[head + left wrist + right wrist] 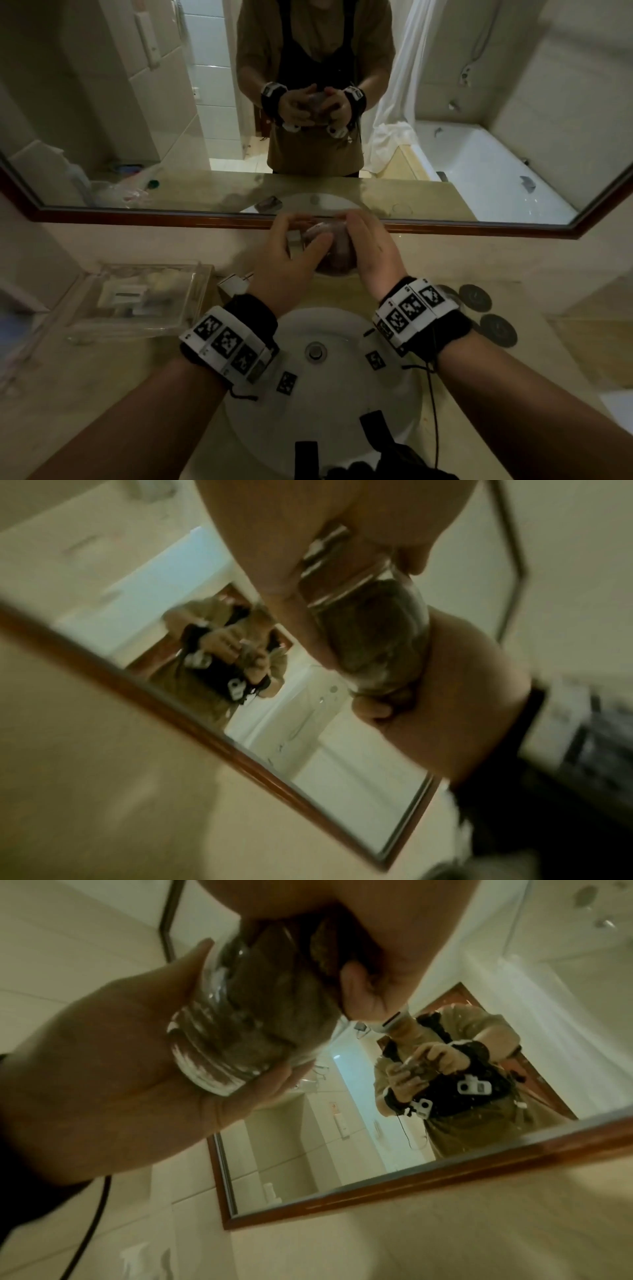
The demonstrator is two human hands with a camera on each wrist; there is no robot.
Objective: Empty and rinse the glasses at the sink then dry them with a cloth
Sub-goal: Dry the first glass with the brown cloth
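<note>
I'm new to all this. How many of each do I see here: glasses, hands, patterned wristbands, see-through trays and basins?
glass: 1, held over the basin
hands: 2, left hand and right hand, both holding the glass
patterned wristbands: 2, left wristband and right wristband
clear tray: 1
basin: 1
Total: 7

Clear glass (322,250) with grooved base, brownish cloth (274,1015) stuffed inside, tilted sideways above white sink (342,394)

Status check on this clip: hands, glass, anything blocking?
Both hands on glass above sink: left hand at one end, right hand round the other. Cloth inside glass. Nothing blocking.
</note>
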